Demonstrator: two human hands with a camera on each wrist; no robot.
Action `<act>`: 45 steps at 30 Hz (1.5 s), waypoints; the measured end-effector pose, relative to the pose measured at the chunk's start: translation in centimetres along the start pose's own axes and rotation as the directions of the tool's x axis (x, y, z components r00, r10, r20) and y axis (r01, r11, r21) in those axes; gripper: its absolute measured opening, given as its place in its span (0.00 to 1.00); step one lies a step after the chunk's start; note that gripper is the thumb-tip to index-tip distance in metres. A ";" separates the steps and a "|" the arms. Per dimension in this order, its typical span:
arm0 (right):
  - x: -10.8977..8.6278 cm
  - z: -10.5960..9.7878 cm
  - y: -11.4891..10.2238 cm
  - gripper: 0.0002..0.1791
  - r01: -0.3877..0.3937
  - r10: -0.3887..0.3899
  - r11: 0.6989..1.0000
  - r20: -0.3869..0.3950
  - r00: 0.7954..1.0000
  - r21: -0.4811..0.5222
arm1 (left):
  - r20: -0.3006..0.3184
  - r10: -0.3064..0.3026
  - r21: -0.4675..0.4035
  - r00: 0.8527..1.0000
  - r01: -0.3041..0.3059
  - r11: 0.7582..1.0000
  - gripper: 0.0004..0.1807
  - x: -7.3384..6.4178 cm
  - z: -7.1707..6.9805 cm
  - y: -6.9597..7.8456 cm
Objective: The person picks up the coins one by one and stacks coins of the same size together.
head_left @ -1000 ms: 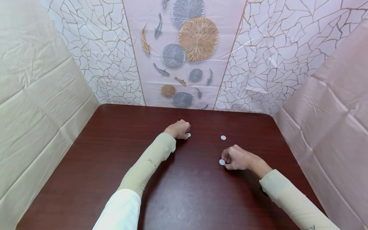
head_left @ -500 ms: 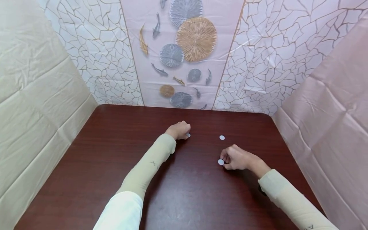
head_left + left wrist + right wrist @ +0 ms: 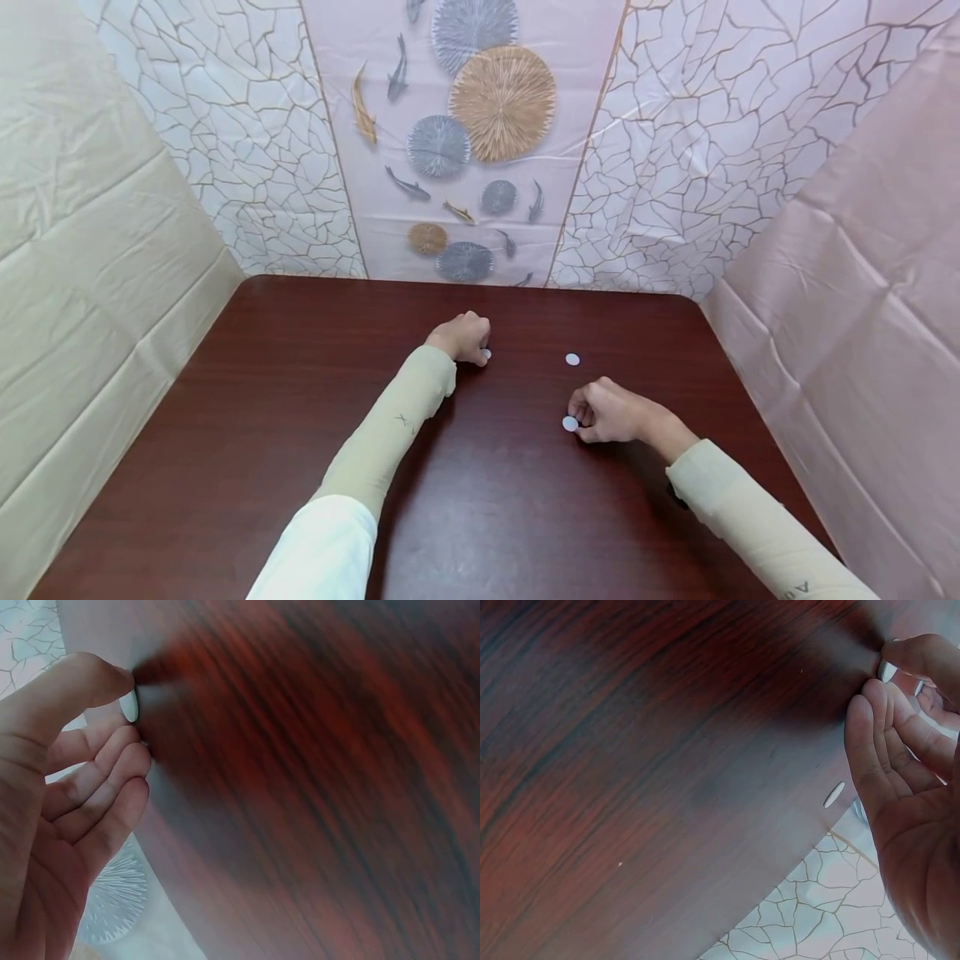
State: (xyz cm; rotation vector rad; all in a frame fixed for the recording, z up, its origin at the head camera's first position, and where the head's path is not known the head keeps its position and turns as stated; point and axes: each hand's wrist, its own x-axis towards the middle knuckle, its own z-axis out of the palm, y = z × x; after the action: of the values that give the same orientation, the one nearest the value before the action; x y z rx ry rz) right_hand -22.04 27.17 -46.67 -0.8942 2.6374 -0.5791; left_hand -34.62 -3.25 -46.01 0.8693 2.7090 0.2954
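Left hand: mid-frame, fingers pinching a half-hidden disc, perhaps edgewise.
Right hand: right of centre, pinching a thin disc by its rim, so we see its face.
Loose disc: flat on the tabletop, above.

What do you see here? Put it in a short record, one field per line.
Surface: dark red-brown, wood-grained table
Left disc: white, pinched by the left hand
Right disc: white, pinched by the right hand
Free disc: white, lying on the table beyond the right hand, touched by neither hand
Disc total: three
Unclear: whether the pinched discs touch the table
Backdrop: pale, with crackle lines, fish and round motifs
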 end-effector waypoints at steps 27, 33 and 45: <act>0.3 0.7 -0.4 0.09 -0.003 0.003 1.000 0.012 1.000 0.010 | 0.042 -0.004 0.177 0.999 -0.003 0.984 0.16 -0.1 0.6 1.0; 0.5 0.7 -0.4 0.09 -0.018 0.018 1.000 0.001 1.000 0.000 | 0.022 0.006 0.166 1.000 -0.010 0.986 0.13 0.3 0.7 0.4; 0.0 0.1 0.1 0.10 -0.056 0.056 0.998 0.018 0.998 0.014 | -0.087 0.116 0.046 0.990 -0.112 0.993 0.06 0.7 0.2 0.6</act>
State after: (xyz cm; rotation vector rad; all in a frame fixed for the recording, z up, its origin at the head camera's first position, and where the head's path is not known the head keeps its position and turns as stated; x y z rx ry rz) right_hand -22.09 27.23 -46.81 -0.8151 2.6296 -0.5733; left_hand -34.79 -2.39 -46.14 1.0487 2.7610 0.3103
